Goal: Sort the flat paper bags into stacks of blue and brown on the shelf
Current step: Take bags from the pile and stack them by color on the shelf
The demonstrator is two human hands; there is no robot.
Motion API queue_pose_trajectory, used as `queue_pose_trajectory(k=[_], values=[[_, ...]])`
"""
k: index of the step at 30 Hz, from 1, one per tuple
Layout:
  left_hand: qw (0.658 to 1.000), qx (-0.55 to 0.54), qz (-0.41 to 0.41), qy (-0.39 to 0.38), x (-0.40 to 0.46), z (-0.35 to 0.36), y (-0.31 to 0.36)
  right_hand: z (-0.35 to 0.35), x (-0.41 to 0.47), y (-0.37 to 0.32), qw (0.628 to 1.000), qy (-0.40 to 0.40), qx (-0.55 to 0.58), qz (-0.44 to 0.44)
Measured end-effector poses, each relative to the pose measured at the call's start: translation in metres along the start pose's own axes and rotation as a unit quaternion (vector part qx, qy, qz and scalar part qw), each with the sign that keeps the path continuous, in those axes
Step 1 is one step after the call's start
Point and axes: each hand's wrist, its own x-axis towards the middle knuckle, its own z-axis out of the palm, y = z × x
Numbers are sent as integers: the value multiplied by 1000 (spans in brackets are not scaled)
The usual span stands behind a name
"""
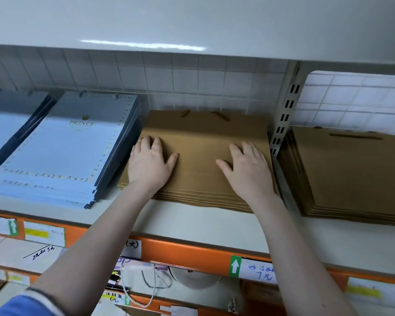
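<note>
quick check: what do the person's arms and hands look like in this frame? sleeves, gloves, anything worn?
Both forearms are bare, and so are the left hand and the right hand: no gloves, rings or watch visible. The only clothing in view is a blue sleeve with a darker band at its edge, on the left upper arm at the bottom-left corner. No sleeve shows on the right arm.

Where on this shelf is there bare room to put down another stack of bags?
Bare shelf runs along the front edge, between the middle brown paper bag stack and the orange rail. A narrower strip lies behind that stack, by the tiled wall. The rest is crowded: the blue paper bag stack abuts it on the left, the slotted metal upright on the right.
</note>
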Motion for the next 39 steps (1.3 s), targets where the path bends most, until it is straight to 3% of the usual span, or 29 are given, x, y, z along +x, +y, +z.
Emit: queue_pose_trajectory(k=[5,13,39], values=[[1000,-14,15,14,-1,-2,-3,-5,-20,0,999,14,10,-29],[999,-35,29,21,-4,-1,-4,-7,-43,2,987,-90,-13,-130],[998,-37,26,46,-35,-17,-17,-4,-55,-19,996,-15,19,-88]])
